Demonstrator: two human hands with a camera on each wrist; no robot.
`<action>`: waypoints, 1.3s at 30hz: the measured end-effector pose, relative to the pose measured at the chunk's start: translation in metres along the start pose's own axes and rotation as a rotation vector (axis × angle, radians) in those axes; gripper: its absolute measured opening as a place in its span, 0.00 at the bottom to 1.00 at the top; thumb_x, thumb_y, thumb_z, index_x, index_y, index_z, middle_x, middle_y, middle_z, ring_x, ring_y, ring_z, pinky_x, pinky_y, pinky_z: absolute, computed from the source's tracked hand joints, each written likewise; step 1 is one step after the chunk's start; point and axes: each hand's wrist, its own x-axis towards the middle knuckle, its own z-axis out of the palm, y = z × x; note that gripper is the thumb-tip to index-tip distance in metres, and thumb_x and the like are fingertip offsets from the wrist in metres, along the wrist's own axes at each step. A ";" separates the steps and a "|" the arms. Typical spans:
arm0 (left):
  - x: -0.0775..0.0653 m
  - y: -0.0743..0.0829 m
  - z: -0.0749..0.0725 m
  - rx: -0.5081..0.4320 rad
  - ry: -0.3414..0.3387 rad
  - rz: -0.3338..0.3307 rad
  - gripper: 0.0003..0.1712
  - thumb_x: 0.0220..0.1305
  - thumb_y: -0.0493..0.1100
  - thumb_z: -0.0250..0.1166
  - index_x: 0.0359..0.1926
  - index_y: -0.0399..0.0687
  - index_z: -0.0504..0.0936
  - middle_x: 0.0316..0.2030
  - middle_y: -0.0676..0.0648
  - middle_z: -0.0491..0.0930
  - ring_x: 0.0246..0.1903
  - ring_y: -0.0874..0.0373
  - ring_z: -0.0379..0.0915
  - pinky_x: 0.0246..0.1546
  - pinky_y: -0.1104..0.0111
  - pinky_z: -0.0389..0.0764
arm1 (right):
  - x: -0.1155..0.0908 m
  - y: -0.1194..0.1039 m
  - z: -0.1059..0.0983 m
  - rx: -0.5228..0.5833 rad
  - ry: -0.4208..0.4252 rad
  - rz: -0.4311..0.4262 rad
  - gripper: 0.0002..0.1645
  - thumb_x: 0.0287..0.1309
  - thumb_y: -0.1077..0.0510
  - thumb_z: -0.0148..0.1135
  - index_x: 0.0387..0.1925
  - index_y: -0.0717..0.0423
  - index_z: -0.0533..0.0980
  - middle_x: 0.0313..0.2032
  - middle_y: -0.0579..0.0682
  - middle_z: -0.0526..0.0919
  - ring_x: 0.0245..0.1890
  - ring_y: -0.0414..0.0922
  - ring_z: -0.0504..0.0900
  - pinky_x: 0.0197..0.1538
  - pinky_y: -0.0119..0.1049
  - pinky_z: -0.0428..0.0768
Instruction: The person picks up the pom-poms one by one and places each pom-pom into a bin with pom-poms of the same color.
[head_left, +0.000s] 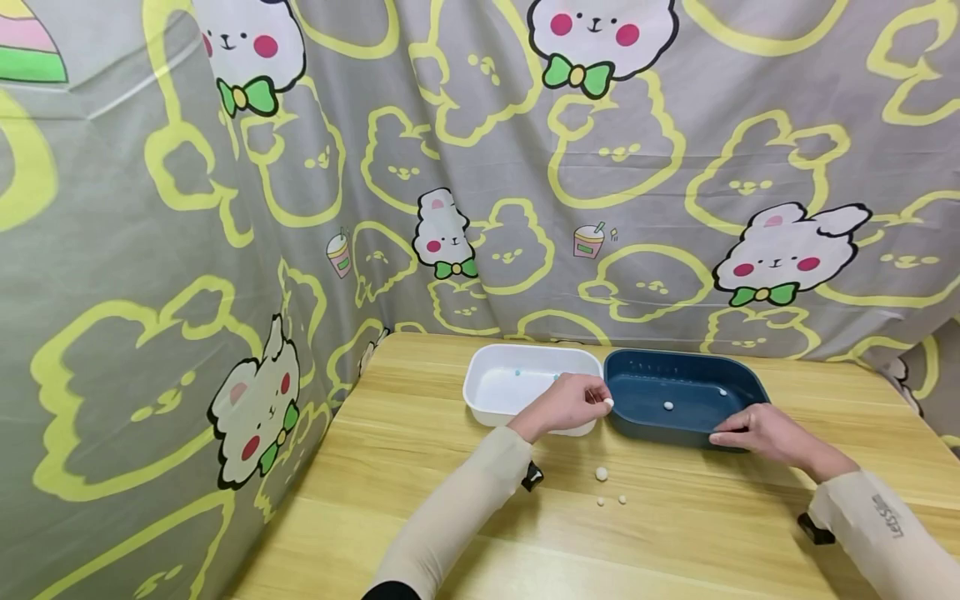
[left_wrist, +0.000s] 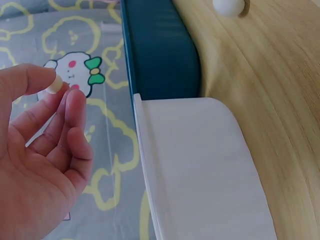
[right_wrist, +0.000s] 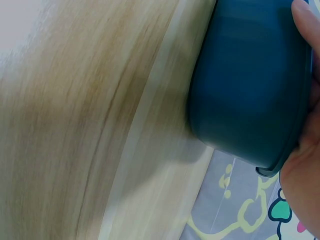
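My left hand (head_left: pixel 572 402) is above the right end of a white plastic tub (head_left: pixel 487 411), close to where it meets a dark blue tub (head_left: pixel 645 431). Its thumb and forefinger pinch a small white ball (left_wrist: pixel 54 85); the other fingers are loosely bent. At the blue tub's near right side, my right hand (head_left: pixel 772 433) grips the rim, with the thumb against the outer wall in the right wrist view. Inside the blue tub lie a white ball (head_left: pixel 668 406) and another white ball (head_left: pixel 722 392). Small teal bits (head_left: pixel 517 373) show in the white tub.
On the wooden table (head_left: pixel 420 508), in front of the tubs, lie a larger white ball (head_left: pixel 602 474) and two smaller white balls (head_left: pixel 622 500). A patterned grey curtain (head_left: pixel 510 167) hangs behind the table and along its left side.
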 end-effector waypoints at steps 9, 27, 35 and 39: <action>0.014 0.004 0.007 0.041 -0.005 -0.018 0.06 0.67 0.45 0.58 0.36 0.53 0.81 0.29 0.61 0.76 0.29 0.69 0.71 0.31 0.78 0.72 | 0.000 -0.001 -0.002 0.017 -0.032 0.026 0.08 0.58 0.54 0.65 0.32 0.52 0.86 0.30 0.38 0.85 0.32 0.32 0.81 0.31 0.31 0.79; 0.047 0.014 0.007 0.216 -0.017 -0.032 0.09 0.69 0.49 0.57 0.38 0.54 0.82 0.26 0.62 0.76 0.26 0.70 0.69 0.30 0.79 0.69 | 0.000 -0.001 -0.002 0.026 -0.033 0.037 0.08 0.58 0.53 0.65 0.32 0.51 0.86 0.30 0.39 0.85 0.32 0.32 0.81 0.31 0.31 0.79; 0.060 0.017 0.011 0.257 -0.032 -0.066 0.11 0.70 0.49 0.55 0.38 0.53 0.83 0.23 0.61 0.75 0.24 0.67 0.69 0.29 0.78 0.69 | 0.000 -0.001 -0.002 0.022 -0.048 0.055 0.10 0.58 0.52 0.64 0.32 0.51 0.86 0.30 0.38 0.85 0.32 0.32 0.80 0.31 0.31 0.79; 0.065 0.019 0.012 0.283 -0.027 -0.072 0.11 0.70 0.49 0.55 0.36 0.54 0.83 0.21 0.60 0.75 0.23 0.66 0.68 0.30 0.77 0.68 | 0.000 -0.001 -0.002 0.014 -0.046 0.051 0.10 0.58 0.51 0.64 0.33 0.51 0.86 0.30 0.38 0.85 0.32 0.32 0.81 0.32 0.32 0.79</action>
